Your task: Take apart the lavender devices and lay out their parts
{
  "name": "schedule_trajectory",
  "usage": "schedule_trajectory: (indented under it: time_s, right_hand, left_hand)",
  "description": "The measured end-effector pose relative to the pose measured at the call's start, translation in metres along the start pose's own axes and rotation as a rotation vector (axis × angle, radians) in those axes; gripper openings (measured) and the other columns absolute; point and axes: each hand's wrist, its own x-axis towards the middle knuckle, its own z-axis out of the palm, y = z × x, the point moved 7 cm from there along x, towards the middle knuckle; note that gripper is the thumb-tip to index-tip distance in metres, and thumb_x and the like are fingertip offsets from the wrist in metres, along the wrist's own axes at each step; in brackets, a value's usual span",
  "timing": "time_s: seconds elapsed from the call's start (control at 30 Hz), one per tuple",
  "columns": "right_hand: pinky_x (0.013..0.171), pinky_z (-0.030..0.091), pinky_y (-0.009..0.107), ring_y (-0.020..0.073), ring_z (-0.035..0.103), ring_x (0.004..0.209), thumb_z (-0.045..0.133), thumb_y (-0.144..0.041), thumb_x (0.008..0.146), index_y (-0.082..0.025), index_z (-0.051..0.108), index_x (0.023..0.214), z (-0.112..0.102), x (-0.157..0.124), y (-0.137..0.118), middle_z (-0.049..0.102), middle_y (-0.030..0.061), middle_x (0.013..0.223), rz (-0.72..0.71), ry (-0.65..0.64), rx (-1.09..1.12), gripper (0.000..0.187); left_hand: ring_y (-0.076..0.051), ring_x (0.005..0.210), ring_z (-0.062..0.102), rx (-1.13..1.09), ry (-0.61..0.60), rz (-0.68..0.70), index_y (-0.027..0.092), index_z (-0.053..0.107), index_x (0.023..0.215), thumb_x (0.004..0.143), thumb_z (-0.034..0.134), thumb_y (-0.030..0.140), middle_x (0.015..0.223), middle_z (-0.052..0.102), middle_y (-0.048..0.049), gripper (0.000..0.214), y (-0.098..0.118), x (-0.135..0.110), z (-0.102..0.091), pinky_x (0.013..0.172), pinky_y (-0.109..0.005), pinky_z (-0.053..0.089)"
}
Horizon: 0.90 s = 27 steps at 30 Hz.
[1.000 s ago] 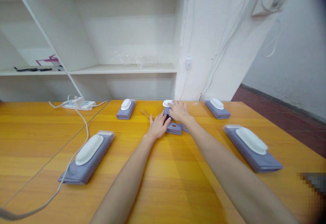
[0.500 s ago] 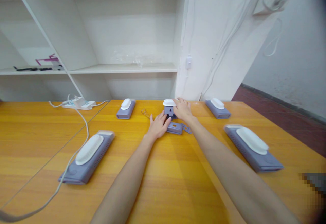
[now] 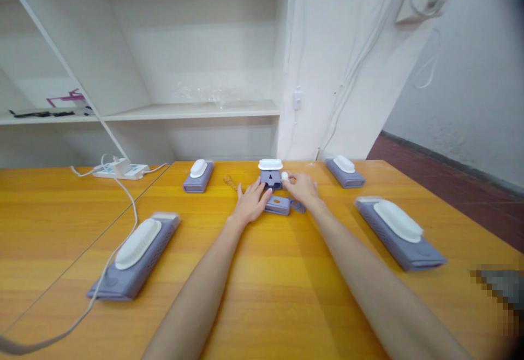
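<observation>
A grey-purple box [image 3: 270, 178] with a white oval piece [image 3: 271, 164] on top stands at the middle far part of the table. It has a small dark keyhole-like hole and a dark opening low at its front. My left hand [image 3: 249, 202] lies at its lower left, fingers spread and touching it. My right hand [image 3: 303, 188] pinches a small white roll-like piece [image 3: 285, 176] just right of the box. Nearer to me lies a small grey-purple case [image 3: 277, 205] with an oval hole, and beside it a flat ringed piece [image 3: 297, 205].
Similar grey-purple units with white oval tops stand around: far left [image 3: 198, 175], near left [image 3: 134, 256], far right [image 3: 344, 171] and near right [image 3: 400, 233]. A thin coiled chain [image 3: 230, 182] lies left of my hand. A white cable [image 3: 131, 207] runs from a power strip [image 3: 123, 171].
My right hand has come off the white oval top and moved down to the right, now with a small white piece in its fingers. My left hand stays at the box.
</observation>
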Motion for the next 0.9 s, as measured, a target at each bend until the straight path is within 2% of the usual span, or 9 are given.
schedule_trajectory:
  time_s: [0.1, 0.2, 0.3, 0.47, 0.57, 0.63, 0.77, 0.9]
  right_hand:
    - [0.085, 0.040, 0.042, 0.0273, 0.059, 0.099, 0.048, -0.053, 0.081, -0.027, 0.067, 0.099, -0.003, 0.002, -0.002, 0.067, 0.0070, 0.099, -0.001, -0.022, -0.026, 0.037]
    - [0.085, 0.039, 0.043, 0.0283, 0.061, 0.093, 0.053, -0.044, 0.079, -0.022, 0.068, 0.094, -0.006, 0.005, 0.000, 0.069, 0.0092, 0.091, 0.010, -0.026, -0.065, 0.030]
    - [0.085, 0.039, 0.044, 0.0299, 0.060, 0.093, 0.057, -0.037, 0.078, -0.017, 0.067, 0.093, -0.009, 0.006, 0.003, 0.068, 0.0133, 0.092, 0.020, 0.006, -0.095, 0.027]
    - [0.082, 0.040, 0.039, 0.0288, 0.059, 0.095, 0.051, -0.027, 0.083, -0.013, 0.063, 0.096, -0.014, 0.004, 0.004, 0.065, 0.0165, 0.094, -0.018, 0.097, -0.067, 0.022]
    - [0.087, 0.038, 0.038, 0.0283, 0.053, 0.104, 0.045, -0.020, 0.085, -0.011, 0.058, 0.103, -0.023, 0.002, -0.003, 0.061, 0.0173, 0.104, -0.107, 0.181, -0.014, 0.023]
    - [0.091, 0.036, 0.035, 0.0254, 0.050, 0.107, 0.044, -0.019, 0.086, -0.013, 0.055, 0.106, -0.027, 0.000, -0.013, 0.060, 0.0144, 0.109, -0.216, 0.208, 0.034, 0.023]
    - [0.092, 0.037, 0.030, 0.0205, 0.050, 0.104, 0.046, -0.016, 0.086, -0.017, 0.055, 0.102, -0.026, -0.004, -0.036, 0.060, 0.0090, 0.106, -0.426, 0.196, 0.118, 0.018]
    - [0.087, 0.040, 0.029, 0.0190, 0.052, 0.098, 0.046, -0.012, 0.084, -0.017, 0.055, 0.097, -0.016, -0.004, -0.049, 0.061, 0.0076, 0.100, -0.517, 0.173, 0.161, 0.016]
  left_hand:
    - [-0.022, 0.135, 0.031, 0.001, -0.002, 0.008, 0.028, 0.041, 0.131, 0.091, 0.010, 0.059, 0.149, 0.028, -0.0043, 0.059, 0.000, 0.000, 0.001, 0.109, -0.061, 0.005]
    - [-0.022, 0.134, 0.031, 0.003, -0.005, 0.010, 0.029, 0.041, 0.132, 0.091, 0.010, 0.058, 0.149, 0.029, -0.0034, 0.059, -0.001, 0.001, 0.002, 0.109, -0.061, 0.005]
    - [-0.023, 0.135, 0.030, 0.006, -0.007, 0.003, 0.029, 0.041, 0.133, 0.091, 0.010, 0.058, 0.149, 0.028, -0.0029, 0.059, -0.001, 0.001, 0.002, 0.109, -0.061, 0.005]
    - [-0.024, 0.135, 0.030, 0.016, -0.010, 0.002, 0.030, 0.041, 0.133, 0.091, 0.009, 0.058, 0.149, 0.028, -0.0025, 0.059, -0.001, 0.001, 0.002, 0.109, -0.061, 0.006]
    - [-0.024, 0.134, 0.031, 0.015, -0.011, 0.005, 0.030, 0.042, 0.132, 0.092, 0.010, 0.057, 0.149, 0.028, -0.0028, 0.058, 0.000, 0.001, 0.001, 0.109, -0.061, 0.006]
    - [-0.024, 0.134, 0.031, 0.019, -0.011, 0.005, 0.029, 0.042, 0.132, 0.092, 0.010, 0.056, 0.149, 0.029, -0.0029, 0.058, 0.001, 0.001, 0.001, 0.109, -0.060, 0.006]
    - [-0.023, 0.134, 0.031, 0.022, -0.005, 0.008, 0.029, 0.041, 0.133, 0.092, 0.011, 0.056, 0.149, 0.029, -0.0029, 0.057, 0.002, 0.000, 0.001, 0.110, -0.060, 0.005]
    - [-0.024, 0.134, 0.031, 0.031, -0.003, 0.007, 0.030, 0.040, 0.133, 0.092, 0.010, 0.056, 0.149, 0.028, -0.0028, 0.057, 0.001, 0.001, 0.001, 0.109, -0.060, 0.006]
